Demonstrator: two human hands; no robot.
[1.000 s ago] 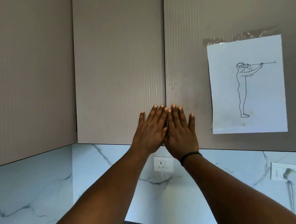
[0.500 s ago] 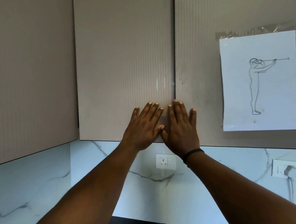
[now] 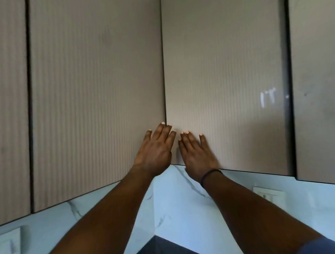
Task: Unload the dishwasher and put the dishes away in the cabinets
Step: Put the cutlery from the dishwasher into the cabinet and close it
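Observation:
Ribbed taupe upper cabinet doors fill the view, all closed. My left hand lies flat with straight fingers against the lower corner where the left door meets the right door. My right hand, a black band on its wrist, is flat on the lower left part of the right door. Neither hand holds anything. No dishes or dishwasher are in view.
A white marble backsplash runs below the cabinets into the corner. A wall socket sits at the right, and another socket plate is at the lower left. A dark countertop corner shows at the bottom.
The view has swung left, so the sheet with the drawn figure has left the frame. Both flat hands have moved left along the doors to the corner joint, now slightly apart.

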